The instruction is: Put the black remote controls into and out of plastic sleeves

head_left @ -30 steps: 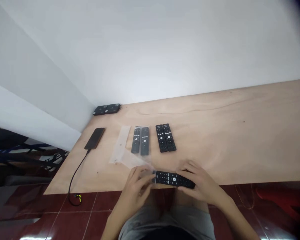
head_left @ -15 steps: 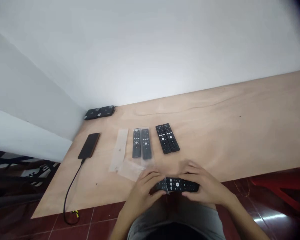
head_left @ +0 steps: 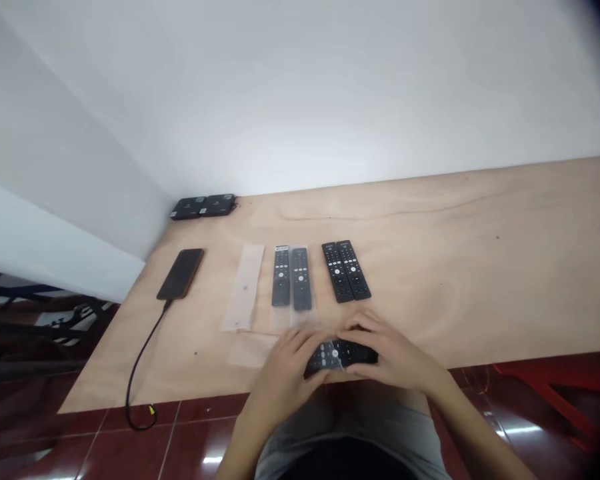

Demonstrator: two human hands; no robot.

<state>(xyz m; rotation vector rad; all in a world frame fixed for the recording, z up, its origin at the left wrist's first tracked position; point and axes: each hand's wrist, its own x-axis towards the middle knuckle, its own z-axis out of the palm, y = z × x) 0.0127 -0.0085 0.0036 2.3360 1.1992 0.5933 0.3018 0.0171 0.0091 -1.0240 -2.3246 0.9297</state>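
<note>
Hands (head_left: 290, 370) closer, remote (head_left: 340, 355) between (plastic sleeve (head_left: 253, 350) beside)

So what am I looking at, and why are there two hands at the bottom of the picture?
This picture comes from a small camera worn on a person's head, looking down. That's why you see their own bare hands. Their left hand and right hand are both holding a black remote control. On the wooden table lie two remotes in clear plastic sleeves, two bare remotes, a flat plastic sleeve, and a phone with a black cable.
</note>
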